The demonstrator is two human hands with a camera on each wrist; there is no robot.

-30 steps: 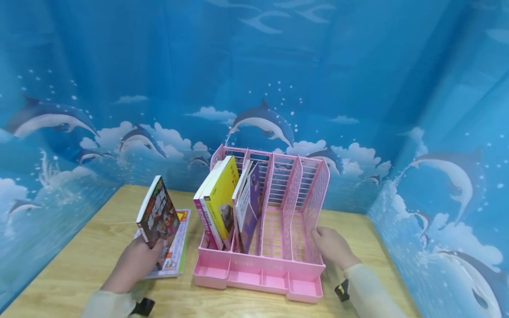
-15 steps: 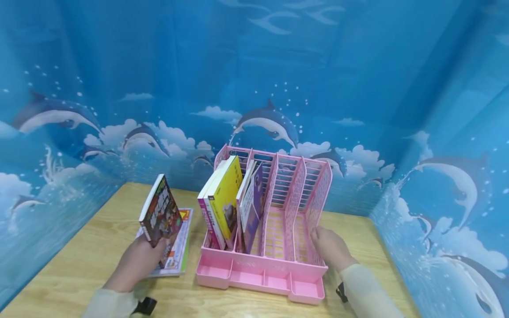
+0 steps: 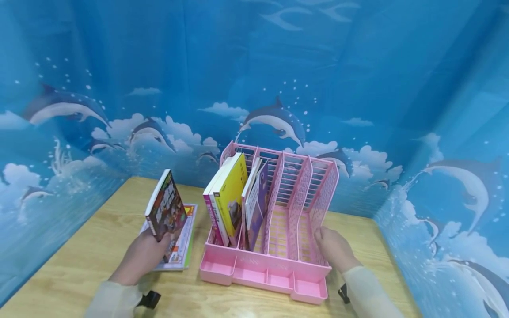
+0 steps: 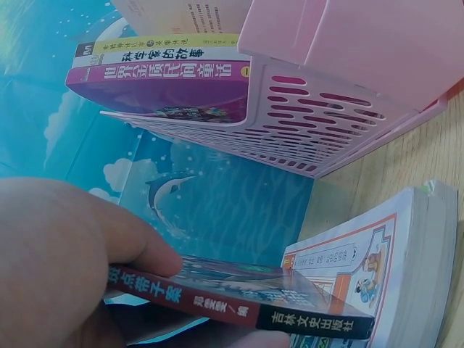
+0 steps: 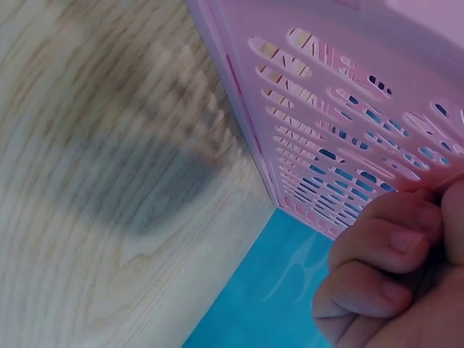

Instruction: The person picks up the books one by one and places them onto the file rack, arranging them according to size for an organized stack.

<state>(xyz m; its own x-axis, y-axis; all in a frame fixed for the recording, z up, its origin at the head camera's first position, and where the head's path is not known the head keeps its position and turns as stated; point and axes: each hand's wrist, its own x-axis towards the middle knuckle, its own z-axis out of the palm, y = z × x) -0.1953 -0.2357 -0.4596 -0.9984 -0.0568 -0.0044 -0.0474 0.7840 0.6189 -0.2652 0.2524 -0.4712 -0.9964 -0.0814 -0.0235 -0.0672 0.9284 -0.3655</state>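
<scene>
My left hand (image 3: pixel 145 256) grips a dark-covered comic book (image 3: pixel 167 207) by its lower part, thumb on one side. The book stands nearly upright, its spine facing me, above a small stack of books (image 3: pixel 187 247) lying on the table. In the left wrist view, the comic's red-and-black spine (image 4: pixel 217 306) runs beneath my thumb. A pink desktop book rack (image 3: pixel 266 265) stands to the right. Its left slots hold a yellow book (image 3: pixel 232 194), paler books beside it and a purple book (image 3: pixel 258 207). My right hand (image 3: pixel 337 248) holds the rack's right side wall; its fingers are curled against the perforated panel (image 5: pixel 326 145).
Along the rack's front runs a row of shallow pink trays (image 3: pixel 278 280). Two slots on the rack's right show bare mesh floors. A blue dolphin-print curtain (image 3: pixel 222 66) encloses the back and sides of the wooden table (image 3: pixel 87 247).
The head view has shifted slightly, so everything sits a little farther right in it. Both hands keep their places, the left with the comic book, the right at the rack.
</scene>
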